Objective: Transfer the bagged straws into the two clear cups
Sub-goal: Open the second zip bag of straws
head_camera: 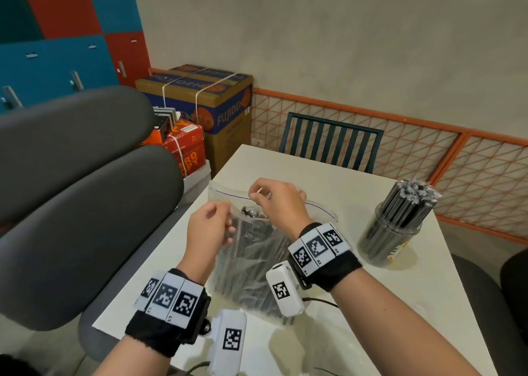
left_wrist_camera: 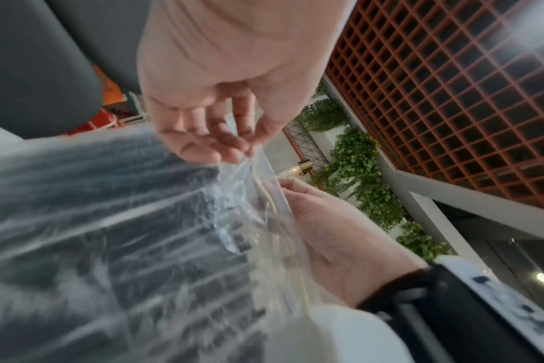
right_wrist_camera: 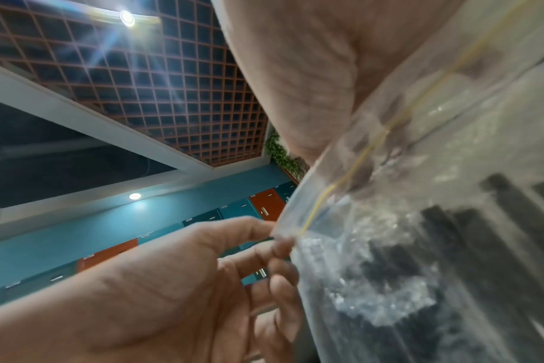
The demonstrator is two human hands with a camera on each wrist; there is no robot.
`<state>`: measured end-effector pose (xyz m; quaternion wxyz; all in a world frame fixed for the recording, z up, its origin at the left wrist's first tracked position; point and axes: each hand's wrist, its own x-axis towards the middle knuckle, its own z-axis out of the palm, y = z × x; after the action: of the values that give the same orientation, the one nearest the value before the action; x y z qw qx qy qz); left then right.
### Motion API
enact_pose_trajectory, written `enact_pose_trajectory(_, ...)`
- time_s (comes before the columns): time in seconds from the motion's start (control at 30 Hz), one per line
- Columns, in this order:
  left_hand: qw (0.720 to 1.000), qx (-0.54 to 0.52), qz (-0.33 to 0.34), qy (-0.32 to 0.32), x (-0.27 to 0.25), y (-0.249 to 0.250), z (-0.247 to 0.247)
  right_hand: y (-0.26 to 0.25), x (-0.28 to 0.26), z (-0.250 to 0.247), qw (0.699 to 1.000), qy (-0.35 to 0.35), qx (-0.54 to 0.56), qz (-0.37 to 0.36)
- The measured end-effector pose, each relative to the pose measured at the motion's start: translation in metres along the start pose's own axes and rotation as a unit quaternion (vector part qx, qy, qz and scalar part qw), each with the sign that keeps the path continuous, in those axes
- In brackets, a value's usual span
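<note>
So roughly halfway, I'd say: one cup point(head_camera: 391, 232) off to the right of the fingers is already stuffed with straws, a second cup isn't in view. Both hands, left hand point(head_camera: 210, 227) and right hand point(head_camera: 274, 197), pinch the bag point(head_camera: 257, 264) mouth between fingers; remaining straws point(head_camera: 251, 249) lie just below them.

I see both hands, left hand point(head_camera: 210, 227) and right hand point(head_camera: 275, 201), pinching zip bag point(head_camera: 257, 261) mouth; black straws point(head_camera: 254, 249) inside; straw-filled clear cup point(head_camera: 391, 238) at 3 o'clock on white table point(head_camera: 357, 192).
</note>
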<state>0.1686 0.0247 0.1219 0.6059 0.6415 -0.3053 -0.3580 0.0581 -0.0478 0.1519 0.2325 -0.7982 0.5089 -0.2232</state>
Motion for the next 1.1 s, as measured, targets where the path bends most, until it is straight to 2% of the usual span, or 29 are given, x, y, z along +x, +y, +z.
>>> enact_pose_trajectory(0.07, 0.993, 0.092, 0.047, 0.062, 0.008, 0.004, -0.005, -0.003, -0.002, 0.0, 1.0, 0.0, -0.004, -0.014)
enact_pose_trajectory(0.13, 0.969, 0.213, 0.105, 0.072, 0.021, 0.008, -0.016, -0.005, -0.004, -0.001, 0.999, -0.007, -0.029, -0.036)
enact_pose_trajectory(0.2, 0.931, 0.339, 0.135, -0.004, 0.03, 0.016, -0.024, -0.006, -0.007, -0.005, 0.996, -0.017, -0.049, -0.067)
enact_pose_trajectory(0.23, 0.914, 0.381, 0.129, -0.051, 0.034, 0.02, -0.027, -0.006, -0.008, -0.007, 0.996, -0.027, -0.047, -0.075)
enact_pose_trajectory(0.27, 0.91, 0.391, 0.105, -0.087, 0.037, 0.023, -0.03, -0.005, -0.008, -0.009, 0.996, -0.037, -0.041, -0.075)
enact_pose_trajectory(0.3, 0.922, 0.364, 0.08, -0.104, 0.038, 0.027, -0.032, -0.002, -0.009, -0.013, 0.996, -0.045, -0.041, -0.07)
enact_pose_trajectory(0.43, 0.979, 0.18, -0.029, -0.086, 0.038, 0.022, -0.045, 0.021, -0.013, -0.034, 0.991, -0.044, -0.123, -0.013)
enact_pose_trajectory(0.53, 0.982, 0.007, -0.158, -0.105, 0.034, 0.015, -0.046, 0.042, -0.015, -0.038, 0.995, -0.026, -0.083, 0.058)
enact_pose_trajectory(0.63, 0.938, -0.176, -0.28, -0.108, 0.026, 0.014, -0.036, 0.052, -0.018, -0.031, 0.994, -0.015, 0.042, 0.102)
enact_pose_trajectory(0.7, 0.903, -0.267, -0.325, -0.093, 0.019, 0.01, -0.03, 0.059, -0.017, -0.023, 0.973, -0.046, 0.164, 0.154)
enact_pose_trajectory(0.73, 0.883, -0.314, -0.338, -0.082, 0.016, 0.007, -0.028, 0.062, -0.015, -0.019, 0.944, -0.07, 0.249, 0.204)
enact_pose_trajectory(0.8, 0.842, -0.399, -0.358, -0.064, 0.012, -0.004, -0.028, 0.068, -0.013, -0.015, 0.86, -0.117, 0.391, 0.305)
enact_pose_trajectory(0.83, 0.825, -0.422, -0.369, -0.07, 0.011, -0.011, -0.028, 0.071, -0.014, -0.015, 0.833, -0.137, 0.422, 0.33)
enact_pose_trajectory(0.87, 0.813, -0.436, -0.375, -0.088, 0.009, -0.016, -0.028, 0.074, -0.013, -0.015, 0.826, -0.154, 0.423, 0.338)
enact_pose_trajectory(0.9, 0.806, -0.448, -0.373, -0.104, 0.008, -0.022, -0.028, 0.075, -0.013, -0.017, 0.83, -0.169, 0.412, 0.335)
enact_pose_trajectory(0.97, 0.808, -0.458, -0.358, -0.097, 0.006, -0.027, -0.027, 0.074, -0.016, -0.025, 0.875, -0.182, 0.338, 0.295)
enact_pose_trajectory(1.03, 0.82, -0.474, -0.319, -0.037, 0.004, -0.022, -0.023, 0.072, -0.025, -0.036, 0.943, -0.166, 0.163, 0.239)
enact_pose_trajectory(1.07, 0.828, -0.479, -0.292, -0.004, -0.001, -0.019, -0.021, 0.074, -0.03, -0.04, 0.961, -0.148, 0.065, 0.224)
enact_pose_trajectory(1.1, 0.836, -0.484, -0.259, 0.013, -0.006, -0.019, -0.019, 0.073, -0.037, -0.044, 0.964, -0.132, 0.016, 0.229)
